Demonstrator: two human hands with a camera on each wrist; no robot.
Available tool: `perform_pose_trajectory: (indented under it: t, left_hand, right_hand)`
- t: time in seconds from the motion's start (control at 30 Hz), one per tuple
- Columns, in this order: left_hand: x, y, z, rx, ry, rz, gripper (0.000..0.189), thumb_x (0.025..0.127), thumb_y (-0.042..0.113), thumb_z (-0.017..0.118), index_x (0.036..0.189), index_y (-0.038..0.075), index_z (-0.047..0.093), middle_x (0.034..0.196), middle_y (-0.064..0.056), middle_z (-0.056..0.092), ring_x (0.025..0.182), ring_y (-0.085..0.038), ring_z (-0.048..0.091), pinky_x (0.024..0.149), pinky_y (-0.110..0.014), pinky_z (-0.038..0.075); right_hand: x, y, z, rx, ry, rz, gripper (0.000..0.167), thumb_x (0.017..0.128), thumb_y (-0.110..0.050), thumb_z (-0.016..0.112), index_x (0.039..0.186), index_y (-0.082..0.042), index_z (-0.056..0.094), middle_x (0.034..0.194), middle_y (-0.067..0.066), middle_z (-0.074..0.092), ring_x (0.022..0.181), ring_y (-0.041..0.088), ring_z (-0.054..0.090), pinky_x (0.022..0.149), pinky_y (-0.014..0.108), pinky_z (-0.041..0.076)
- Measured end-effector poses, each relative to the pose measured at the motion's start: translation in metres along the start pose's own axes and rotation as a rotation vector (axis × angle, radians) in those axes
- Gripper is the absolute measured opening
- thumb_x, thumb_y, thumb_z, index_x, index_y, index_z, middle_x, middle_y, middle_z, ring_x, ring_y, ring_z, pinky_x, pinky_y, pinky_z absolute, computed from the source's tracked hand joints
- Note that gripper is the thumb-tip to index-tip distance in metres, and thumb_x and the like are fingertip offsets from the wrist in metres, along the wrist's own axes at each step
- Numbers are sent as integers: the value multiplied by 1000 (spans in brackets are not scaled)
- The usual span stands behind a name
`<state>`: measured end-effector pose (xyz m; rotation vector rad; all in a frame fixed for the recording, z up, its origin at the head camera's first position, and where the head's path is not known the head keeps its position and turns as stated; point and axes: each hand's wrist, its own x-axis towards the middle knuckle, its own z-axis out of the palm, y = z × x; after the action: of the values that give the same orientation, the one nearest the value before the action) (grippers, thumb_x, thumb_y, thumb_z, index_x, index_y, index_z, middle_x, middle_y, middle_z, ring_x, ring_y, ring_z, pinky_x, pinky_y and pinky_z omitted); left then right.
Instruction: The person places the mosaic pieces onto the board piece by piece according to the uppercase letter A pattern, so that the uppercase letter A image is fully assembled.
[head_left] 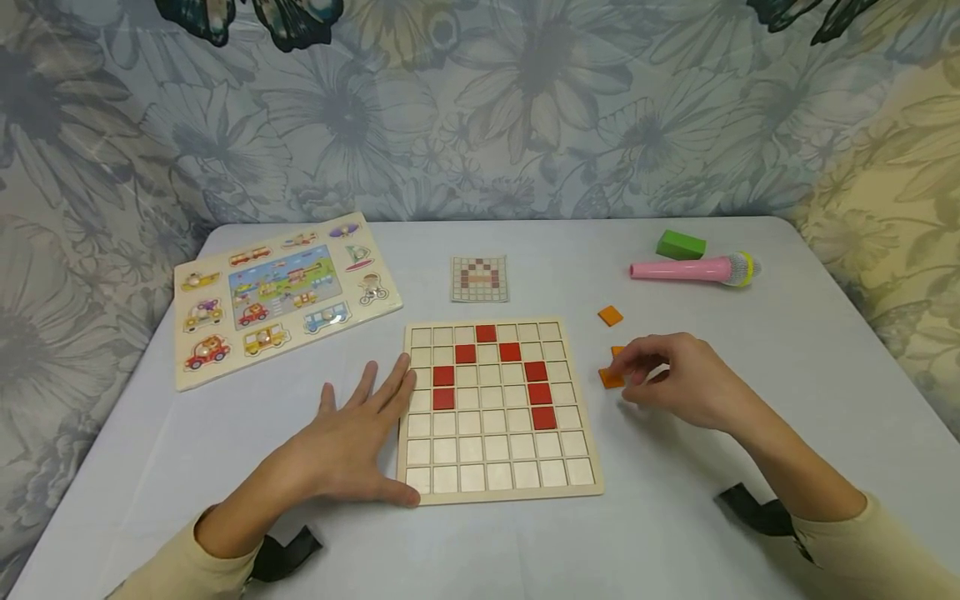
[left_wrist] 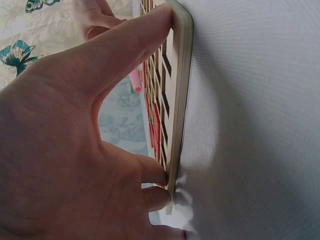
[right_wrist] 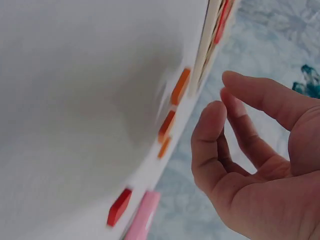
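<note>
A pale wooden grid board (head_left: 495,498) lies flat with several red square tiles (head_left: 486,333) set in its upper cells. My left hand (head_left: 341,450) spreads along the board's left side, the thumb on the near left corner and fingertips at the edge. In the left wrist view the thumb (left_wrist: 125,45) presses on that corner. Beyond the board's right side, my right hand (head_left: 678,379) hovers by orange tiles (head_left: 611,316), partly covering some of them. In the right wrist view its bent fingers (right_wrist: 207,135) have a gap from the thumb, with nothing between them.
A small pattern card (head_left: 479,279) lies behind the board. A picture puzzle board (head_left: 285,283) sits at the back left. A green block (head_left: 681,245) and a pink toy microphone (head_left: 693,270) lie at the back right. The right wrist view also shows a red tile (right_wrist: 119,207).
</note>
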<state>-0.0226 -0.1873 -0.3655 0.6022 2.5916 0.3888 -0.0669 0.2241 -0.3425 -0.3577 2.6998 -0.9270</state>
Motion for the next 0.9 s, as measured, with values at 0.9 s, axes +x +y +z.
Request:
perform_pose_trajectory:
  t: [0.9]
  left_hand:
    - [0,1,-1,-10,0,5,138,68,72,85,168,8,14,177,-4,-5,160,-48,3,105,-92,8]
  right_hand:
    - [-10,73,-50,47,7,279,46,91,-16,79,130,2,63,119,17,66,88,7,62,71,26,57]
